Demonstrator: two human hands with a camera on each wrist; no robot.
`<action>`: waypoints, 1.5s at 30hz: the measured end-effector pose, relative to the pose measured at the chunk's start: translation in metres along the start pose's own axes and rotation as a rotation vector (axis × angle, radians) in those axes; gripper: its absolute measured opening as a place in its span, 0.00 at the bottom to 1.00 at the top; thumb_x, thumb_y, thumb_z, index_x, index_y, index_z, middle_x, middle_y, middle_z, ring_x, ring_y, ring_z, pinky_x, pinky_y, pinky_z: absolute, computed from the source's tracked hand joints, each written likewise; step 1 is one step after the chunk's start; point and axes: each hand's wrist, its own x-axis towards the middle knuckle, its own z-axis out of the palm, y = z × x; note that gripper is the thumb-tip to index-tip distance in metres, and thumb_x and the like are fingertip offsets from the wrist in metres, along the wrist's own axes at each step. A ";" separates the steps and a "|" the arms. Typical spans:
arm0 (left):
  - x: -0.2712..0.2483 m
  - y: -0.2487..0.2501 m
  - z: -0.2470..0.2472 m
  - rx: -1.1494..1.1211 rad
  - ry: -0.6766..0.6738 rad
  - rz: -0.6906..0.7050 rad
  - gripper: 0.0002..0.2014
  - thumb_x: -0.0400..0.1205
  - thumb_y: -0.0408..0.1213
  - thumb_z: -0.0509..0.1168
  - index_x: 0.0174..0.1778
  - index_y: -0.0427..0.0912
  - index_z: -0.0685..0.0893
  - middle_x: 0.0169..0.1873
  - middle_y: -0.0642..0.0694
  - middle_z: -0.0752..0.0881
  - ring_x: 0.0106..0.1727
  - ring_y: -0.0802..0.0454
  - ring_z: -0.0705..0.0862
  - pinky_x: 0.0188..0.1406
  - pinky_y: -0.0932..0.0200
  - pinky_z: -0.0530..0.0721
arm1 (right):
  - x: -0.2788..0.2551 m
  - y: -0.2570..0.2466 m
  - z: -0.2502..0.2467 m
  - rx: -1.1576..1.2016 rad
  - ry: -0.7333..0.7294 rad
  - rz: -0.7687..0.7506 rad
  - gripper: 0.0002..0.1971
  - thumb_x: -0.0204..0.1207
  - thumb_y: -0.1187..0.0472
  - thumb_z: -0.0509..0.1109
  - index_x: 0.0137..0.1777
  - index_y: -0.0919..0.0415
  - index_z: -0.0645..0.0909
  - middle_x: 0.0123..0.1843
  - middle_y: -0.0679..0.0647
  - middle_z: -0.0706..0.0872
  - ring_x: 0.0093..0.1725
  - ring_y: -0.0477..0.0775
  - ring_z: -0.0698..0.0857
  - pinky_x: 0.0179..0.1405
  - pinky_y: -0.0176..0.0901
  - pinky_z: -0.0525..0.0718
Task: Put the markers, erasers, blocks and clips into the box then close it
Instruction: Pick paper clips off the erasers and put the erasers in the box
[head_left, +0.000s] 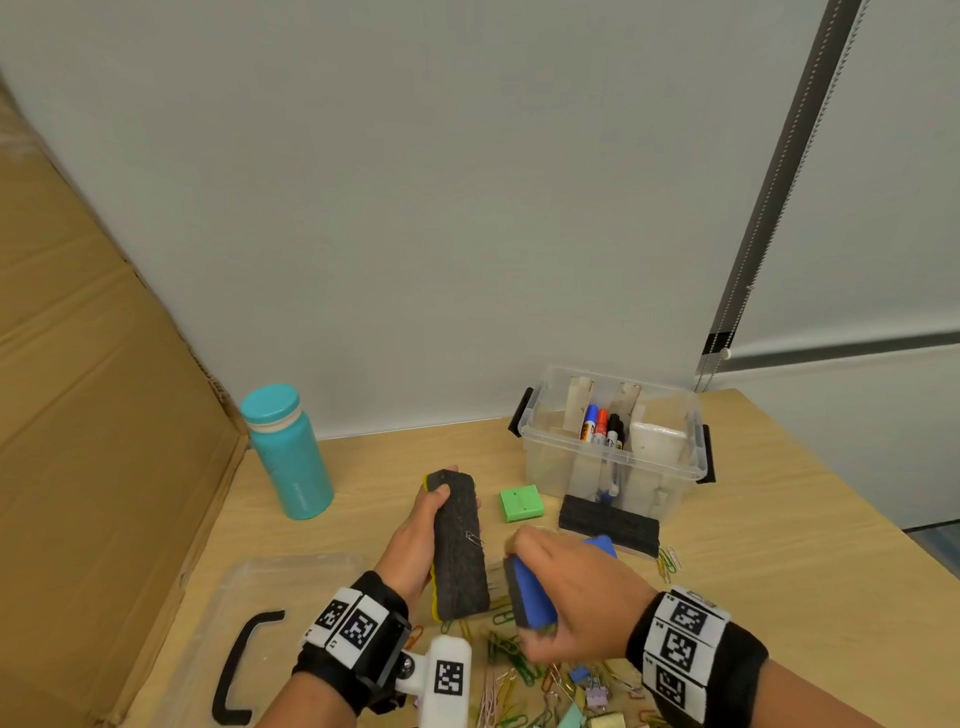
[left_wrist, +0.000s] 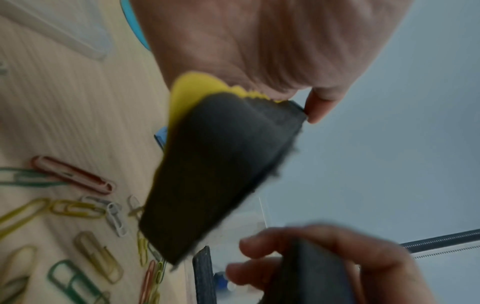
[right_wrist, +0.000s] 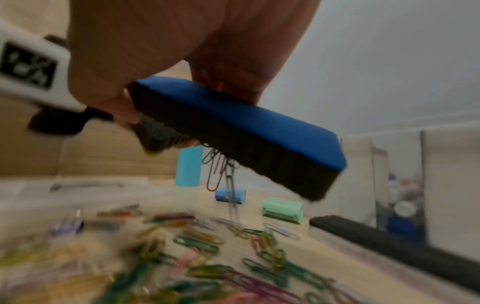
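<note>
Currently, I log this state:
Left hand (head_left: 415, 535): I grasp the yellow-backed dark felt eraser (head_left: 460, 545), fingers wrapped round it, felt side up, raised above the light wooden table (head_left: 753, 551); one silver clip clings to the felt.
Right hand (head_left: 576, 597): I grasp the blue-backed dark felt eraser (right_wrist: 246, 131), tilted, lifted off the table; several clips dangle under it.
Clear plastic box (head_left: 613, 452): open, far right, markers (head_left: 602, 426) standing inside.
Black felt eraser (head_left: 608, 525): lying just before the box.
Green block (head_left: 521, 502): left of that eraser.
Coloured paper clips (right_wrist: 207, 242): scattered near me.
Clear lid with black handle (head_left: 244, 665): near left.
Teal bottle (head_left: 285, 452): upright, far left.
</note>
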 end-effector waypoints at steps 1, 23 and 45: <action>-0.001 0.000 0.000 0.004 -0.002 0.002 0.13 0.86 0.46 0.53 0.60 0.52 0.80 0.54 0.38 0.88 0.51 0.43 0.85 0.48 0.48 0.83 | 0.001 0.000 0.000 0.031 0.050 0.024 0.28 0.69 0.43 0.66 0.68 0.47 0.64 0.55 0.46 0.74 0.50 0.47 0.75 0.48 0.41 0.79; -0.009 0.004 0.009 0.153 -0.039 0.095 0.11 0.87 0.44 0.52 0.56 0.55 0.80 0.58 0.34 0.84 0.57 0.43 0.84 0.64 0.43 0.79 | 0.037 -0.006 0.019 0.288 0.276 0.196 0.08 0.78 0.48 0.65 0.54 0.46 0.74 0.62 0.42 0.64 0.59 0.47 0.74 0.62 0.43 0.78; -0.010 -0.006 -0.013 0.210 -0.008 0.013 0.11 0.86 0.43 0.57 0.63 0.48 0.76 0.53 0.39 0.85 0.58 0.44 0.87 0.38 0.52 0.86 | 0.018 0.013 -0.015 0.360 -0.017 0.356 0.21 0.82 0.60 0.59 0.73 0.52 0.60 0.44 0.43 0.72 0.34 0.38 0.73 0.32 0.28 0.71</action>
